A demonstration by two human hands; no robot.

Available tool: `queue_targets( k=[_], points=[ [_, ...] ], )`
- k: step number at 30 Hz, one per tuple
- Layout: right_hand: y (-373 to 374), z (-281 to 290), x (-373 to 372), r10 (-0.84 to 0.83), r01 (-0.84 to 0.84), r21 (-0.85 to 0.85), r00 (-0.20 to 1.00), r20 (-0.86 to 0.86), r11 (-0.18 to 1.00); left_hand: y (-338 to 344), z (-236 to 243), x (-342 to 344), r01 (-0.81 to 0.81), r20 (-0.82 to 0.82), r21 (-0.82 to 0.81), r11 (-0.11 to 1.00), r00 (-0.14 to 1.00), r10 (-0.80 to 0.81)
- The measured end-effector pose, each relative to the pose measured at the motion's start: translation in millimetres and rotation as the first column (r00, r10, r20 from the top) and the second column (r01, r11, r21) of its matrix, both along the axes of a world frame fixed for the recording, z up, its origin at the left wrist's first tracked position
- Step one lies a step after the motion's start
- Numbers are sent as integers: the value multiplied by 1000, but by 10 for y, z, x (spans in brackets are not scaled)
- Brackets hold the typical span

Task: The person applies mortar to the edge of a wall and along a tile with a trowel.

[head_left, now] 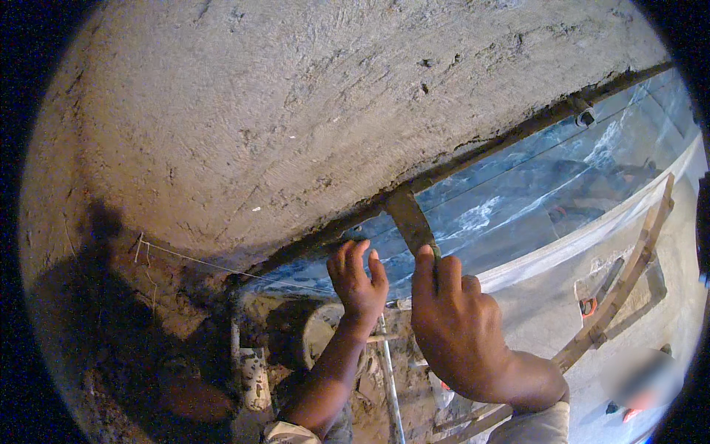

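Observation:
My right hand point(458, 325) is closed around a flat, dark metal scraper point(409, 220). Its broad tip rests at the dark joint where the rough plaster wall point(296, 111) meets a band of glossy blue marbled tiles point(481, 214). To the left of it, my left hand point(359, 277) has its fingers apart and slightly bent, holding nothing. Those fingertips are at the tile band, close to the joint; whether they touch it I cannot tell. Between the two hands, part of the blue tile surface shows.
A pipe fitting point(584, 117) sticks out of the tiles at upper right. A wooden ladder-like frame point(621, 296) leans at the right, beside an orange-handled tool point(588, 306). A string point(200, 260) runs along the wall's lower left. Below stand a round container point(319, 334) and a pale pole point(390, 377).

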State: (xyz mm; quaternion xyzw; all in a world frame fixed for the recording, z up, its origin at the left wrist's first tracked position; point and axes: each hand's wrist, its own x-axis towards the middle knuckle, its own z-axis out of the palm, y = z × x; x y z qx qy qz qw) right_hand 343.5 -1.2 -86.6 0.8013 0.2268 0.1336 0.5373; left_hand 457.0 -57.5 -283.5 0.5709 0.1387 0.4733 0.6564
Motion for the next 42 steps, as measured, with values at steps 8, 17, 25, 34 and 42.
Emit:
queue_targets(
  k=[8, 17, 25, 34, 42],
  points=[
    [221, 353, -153, -85, 101, 130, 989, -122, 986, 13, -27, 4, -9, 12, 0, 1000, 1000, 9],
    [86, 359, -43, -16, 16, 62, 1000, 2, 998, 26, -13, -5, -4, 4, 1, 1000, 1000, 4],
    [371, 822, 75, 124, -102, 136, 979, -160, 985, -27, 32, -8, 15, -14, -30, 999, 1000, -15],
    [523, 712, 459, 117, -115, 22, 946, -302, 993, 21, 5, -14, -16, -6, -25, 1000, 1000, 16],
    [559, 900, 443, 142, -155, -64, 973, -181, 986, -27, 13, 0, -8, 8, -63, 998, 1000, 9]
  ],
)
